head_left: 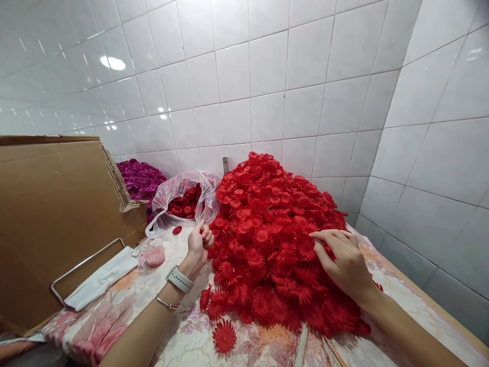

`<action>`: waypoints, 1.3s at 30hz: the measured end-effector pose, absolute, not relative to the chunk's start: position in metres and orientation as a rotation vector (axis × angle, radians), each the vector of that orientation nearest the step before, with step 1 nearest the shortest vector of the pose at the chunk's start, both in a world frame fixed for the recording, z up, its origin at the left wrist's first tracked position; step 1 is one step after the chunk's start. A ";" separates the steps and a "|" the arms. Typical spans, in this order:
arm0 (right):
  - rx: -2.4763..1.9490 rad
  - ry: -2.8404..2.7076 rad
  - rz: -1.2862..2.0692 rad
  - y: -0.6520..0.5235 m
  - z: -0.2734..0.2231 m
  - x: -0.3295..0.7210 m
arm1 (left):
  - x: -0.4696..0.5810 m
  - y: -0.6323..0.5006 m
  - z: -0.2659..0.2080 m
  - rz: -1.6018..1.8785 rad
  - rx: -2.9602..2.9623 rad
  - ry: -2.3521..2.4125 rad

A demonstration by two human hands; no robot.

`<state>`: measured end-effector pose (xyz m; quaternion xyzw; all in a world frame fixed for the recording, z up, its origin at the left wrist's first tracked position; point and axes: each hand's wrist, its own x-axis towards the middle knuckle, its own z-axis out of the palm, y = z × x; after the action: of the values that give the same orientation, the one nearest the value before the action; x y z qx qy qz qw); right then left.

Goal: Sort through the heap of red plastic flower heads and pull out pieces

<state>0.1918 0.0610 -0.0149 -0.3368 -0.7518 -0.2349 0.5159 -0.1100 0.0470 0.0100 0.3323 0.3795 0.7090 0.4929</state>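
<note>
A big heap of red artificial flower heads [263, 234] with toothed petals stands in front of me. My left hand [200, 240], wearing a watch with a pale strap and a bracelet, is closed into a fist at the heap's left side. A bit of red shows at its fingers, but what it holds is mostly hidden. On the heap's right slope, my right hand [338, 255] has its fingers stretched out, index finger and thumb slightly apart and touching or close to the flowers. One loose red flower head [224, 336] lies flat at the front.
Left of the heap, a clear plastic bag [160, 209] holds darker red flower heads. Purple flowers [139, 178] are piled behind a cardboard box [49, 224]. A pink-filled clear packet [154, 255] and a white item with a metal frame [101, 278] lie on the floral tablecloth [114, 316]. Tiled walls enclose the table.
</note>
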 end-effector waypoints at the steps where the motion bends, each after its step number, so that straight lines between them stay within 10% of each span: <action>1: -0.811 -1.805 -0.561 0.061 -0.015 0.192 | -0.109 0.047 0.010 1.703 0.802 0.912; 39: -0.813 -1.797 -0.570 0.059 -0.011 0.191 | -0.113 0.054 0.002 1.576 0.669 0.886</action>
<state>0.1906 0.0589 -0.0113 -0.3389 -0.7489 -0.2375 0.5177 -0.1128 0.0542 0.0024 0.2849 0.3773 0.6716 0.5704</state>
